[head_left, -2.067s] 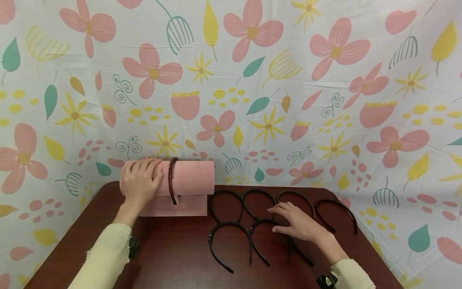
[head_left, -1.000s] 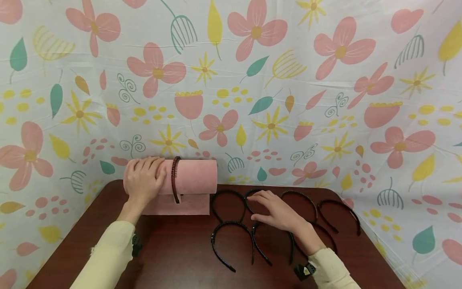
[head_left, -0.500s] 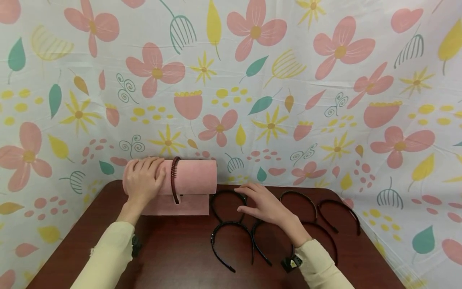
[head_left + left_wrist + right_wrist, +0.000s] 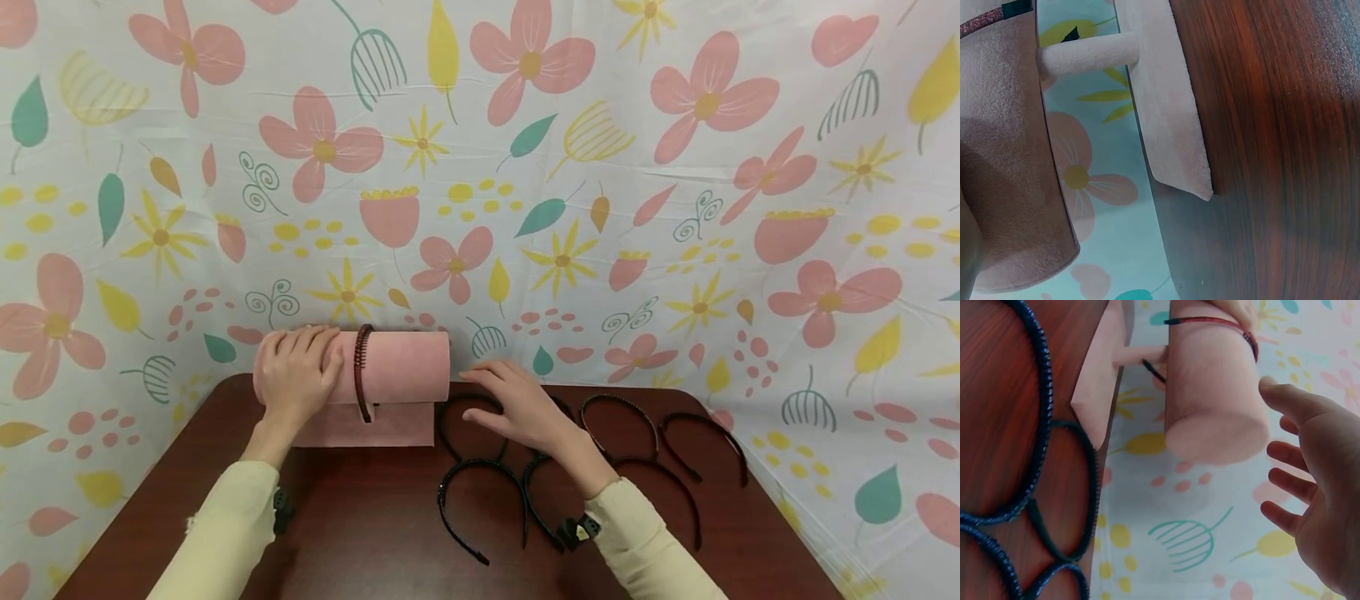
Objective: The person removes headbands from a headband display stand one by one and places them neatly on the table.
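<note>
A pink headband stand [image 4: 408,367], a padded roll on a post and flat base, stands at the table's back left. A dark red headband [image 4: 360,367] with comb teeth sits round its roll. My left hand [image 4: 296,367] holds the roll's left end, fingers bent over the top and thumb on the front. My right hand [image 4: 517,408] hovers just right of the roll, apart from it, holding nothing. In the right wrist view, the right hand [image 4: 1329,462] has its fingers spread beside the roll's end [image 4: 1216,437].
Several dark headbands lie on the brown table [image 4: 360,517] to the right: one in front [image 4: 480,467], a brownish one [image 4: 618,400] behind, another [image 4: 705,421] at far right. My right hand and forearm partly cover some. A floral cloth [image 4: 480,167] hangs behind the table.
My right hand has moved left over the headbands to near the stand's right end. My left hand stays on the roll, and the red headband keeps its place.
</note>
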`<state>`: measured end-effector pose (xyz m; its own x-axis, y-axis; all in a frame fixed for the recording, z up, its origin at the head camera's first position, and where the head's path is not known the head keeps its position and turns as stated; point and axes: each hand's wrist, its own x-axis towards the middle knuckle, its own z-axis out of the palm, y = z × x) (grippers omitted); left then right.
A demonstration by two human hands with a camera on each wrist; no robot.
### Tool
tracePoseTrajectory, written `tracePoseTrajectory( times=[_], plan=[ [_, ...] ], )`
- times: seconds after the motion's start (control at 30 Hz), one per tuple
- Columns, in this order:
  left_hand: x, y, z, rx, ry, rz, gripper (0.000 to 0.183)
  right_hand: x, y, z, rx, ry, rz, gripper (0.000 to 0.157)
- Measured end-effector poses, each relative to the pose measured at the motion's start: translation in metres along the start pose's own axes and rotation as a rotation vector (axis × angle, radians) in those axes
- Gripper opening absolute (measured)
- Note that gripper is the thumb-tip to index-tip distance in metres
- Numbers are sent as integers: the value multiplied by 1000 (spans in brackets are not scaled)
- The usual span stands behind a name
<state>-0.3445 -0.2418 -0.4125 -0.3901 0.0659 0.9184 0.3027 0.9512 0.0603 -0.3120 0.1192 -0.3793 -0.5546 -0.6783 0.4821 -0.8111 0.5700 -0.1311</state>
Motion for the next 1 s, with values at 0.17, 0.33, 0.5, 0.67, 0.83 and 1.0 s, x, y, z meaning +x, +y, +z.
tracePoseTrajectory(
  times=[0.17,0.33,0.5,0.67,0.83,1.0],
  plan=[
    [0,1,-1,5,-26,-5,42,13,-8,1,-18,35,-33,53],
    [0,1,-1,0,-11,-1,41,27,-16,4,-46,99,-60,52],
    [0,1,-1,6,-13,-1,41,41,-24,8,-64,116,-50,53],
    [0,1,-2,4,-17,-3,42,56,-32,11,-52,140,-48,54],
    [1,-1,-1,2,1,-2,41,73,-40,17,-80,128,-37,57],
    [0,-1,-1,13,-20,-1,42,87,-46,24,-75,102,-38,59]
  ],
)
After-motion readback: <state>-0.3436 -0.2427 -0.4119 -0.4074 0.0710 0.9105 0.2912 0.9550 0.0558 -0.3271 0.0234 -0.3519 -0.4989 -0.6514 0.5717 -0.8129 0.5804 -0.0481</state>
